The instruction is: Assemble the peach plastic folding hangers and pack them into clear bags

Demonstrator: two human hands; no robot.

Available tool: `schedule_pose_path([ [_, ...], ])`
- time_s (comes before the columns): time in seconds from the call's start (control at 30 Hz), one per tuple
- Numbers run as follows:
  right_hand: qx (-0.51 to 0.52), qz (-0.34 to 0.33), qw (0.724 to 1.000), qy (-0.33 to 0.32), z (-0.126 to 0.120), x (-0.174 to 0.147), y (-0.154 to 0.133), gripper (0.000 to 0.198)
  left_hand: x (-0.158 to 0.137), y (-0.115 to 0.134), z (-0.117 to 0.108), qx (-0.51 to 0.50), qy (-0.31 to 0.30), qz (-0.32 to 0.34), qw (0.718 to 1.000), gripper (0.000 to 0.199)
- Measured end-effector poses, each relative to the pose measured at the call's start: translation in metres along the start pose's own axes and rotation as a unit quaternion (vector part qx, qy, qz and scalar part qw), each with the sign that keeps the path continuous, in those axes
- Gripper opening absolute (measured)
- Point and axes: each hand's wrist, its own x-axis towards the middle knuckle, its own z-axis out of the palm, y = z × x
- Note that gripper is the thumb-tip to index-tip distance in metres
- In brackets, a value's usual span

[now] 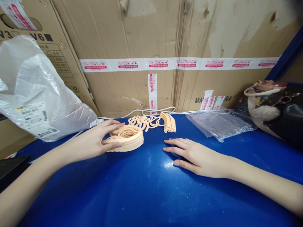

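Note:
My left hand [97,138] is closed around the left side of a stack of flat cream plastic pieces with oval openings [133,142], thumb in front and fingers behind. The stack rests on the blue tabletop [132,189]. My right hand [191,156] lies palm down to the right of the stack, fingers spread and holding nothing. Just behind the stack is a loose row of small cream hook-shaped pieces [142,121]. At that row's right end sits a bundle of curved cream bars [168,122], a little beyond my right fingertips.
Large cardboard boxes [132,37] stand along the back edge. A stuffed grey plastic mailer bag [42,91] leans at the left. Behind the pieces runs a white cable [158,110]. A clear plastic bag [220,124] lies at the back right, beside a black bag [287,116] with a pompom.

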Motion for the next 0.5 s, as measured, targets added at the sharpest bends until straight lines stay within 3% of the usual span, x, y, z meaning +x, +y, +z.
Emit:
schedule_pose_path([
  [0.5, -0.003, 0.004, 1.0, -0.009, -0.001, -0.0003, -0.0012, 0.046, 0.0006, -0.0053, 0.0023, 0.002, -0.006, 0.0, 1.0, 0.065],
])
